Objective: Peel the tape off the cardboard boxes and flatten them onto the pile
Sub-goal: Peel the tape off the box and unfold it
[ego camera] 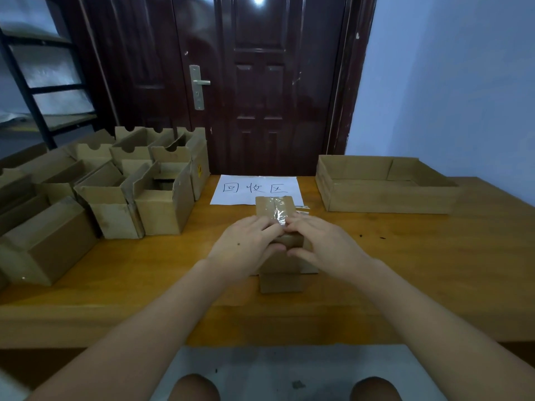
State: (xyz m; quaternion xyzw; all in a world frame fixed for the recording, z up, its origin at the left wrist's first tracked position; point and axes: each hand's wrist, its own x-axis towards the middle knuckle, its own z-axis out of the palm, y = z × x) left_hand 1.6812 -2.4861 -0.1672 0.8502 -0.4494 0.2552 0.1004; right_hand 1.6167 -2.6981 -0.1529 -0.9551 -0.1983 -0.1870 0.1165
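Working the clear glossy tape strip [277, 213] w/ both hands: left hand [246, 244], right hand [324, 247] grip the small brown cardboard box [285, 256]; light, crushable, I'd pinch the tape's lifted edge.

Wooden table [434, 256] bears cardboard boxes [162, 204], paper sign [254, 188].

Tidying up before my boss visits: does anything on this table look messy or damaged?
Yes. The open boxes at left stand crowded and askew, some with worn sides. Dark specks dot the table right of the hands. The tape on the held box is wrinkled.
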